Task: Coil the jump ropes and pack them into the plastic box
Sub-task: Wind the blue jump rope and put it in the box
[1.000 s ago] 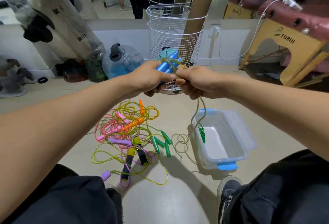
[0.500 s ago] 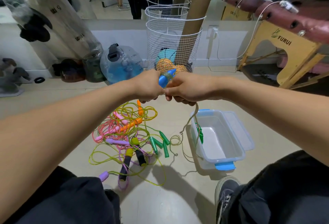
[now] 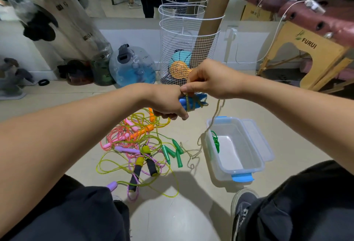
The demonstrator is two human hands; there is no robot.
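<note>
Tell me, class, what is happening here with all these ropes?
A person is winding a jump rope. The left hand grips its blue handles; the right hand pinches the tan cord, whose tail trails to the floor. Other ropes lie tangled beside the plastic box, which holds a green rope.

— Where is the blue-handled rope [image 3: 193, 101] seen?
— Gripped just below the right hand [image 3: 208, 80], its olive cord trailing down.
— And the plastic box [image 3: 249, 156]?
— Set open, below the right hand.
</note>
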